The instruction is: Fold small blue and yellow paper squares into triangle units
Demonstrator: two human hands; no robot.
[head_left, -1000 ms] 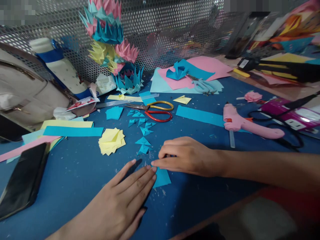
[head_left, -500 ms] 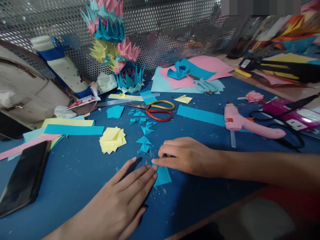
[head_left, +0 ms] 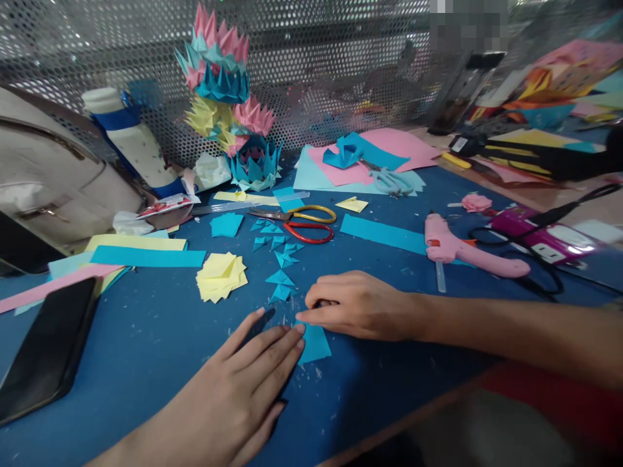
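Observation:
A small blue piece of paper (head_left: pixel 315 344) lies flat on the blue tabletop between my hands. Stretched out and flat, the fingers of my left hand (head_left: pixel 233 383) rest over the paper's left edge. My right hand (head_left: pixel 360 308) has curled fingers, and its fingertips pinch the paper's upper corner; the exact grip is partly hidden. Just beyond my fingers, several small folded blue paper triangles (head_left: pixel 281 277) form a loose column. To their left sits a stack of yellow paper squares (head_left: pixel 221 277). Scissors (head_left: pixel 309 224) with one yellow and one red handle lie behind the triangles.
A black phone (head_left: pixel 48 350) and paper strips (head_left: pixel 148 255) lie at the left. On the right are a pink glue gun (head_left: pixel 472 250) with its cord and a purple power strip (head_left: pixel 545 237). A folded-paper tower (head_left: pixel 221 84) and a bottle (head_left: pixel 131 143) stand by the perforated metal panel.
The head view has shifted a little, so the background sits lower and more of the tower's top shows. Both hands and the blue paper keep nearly the same position.

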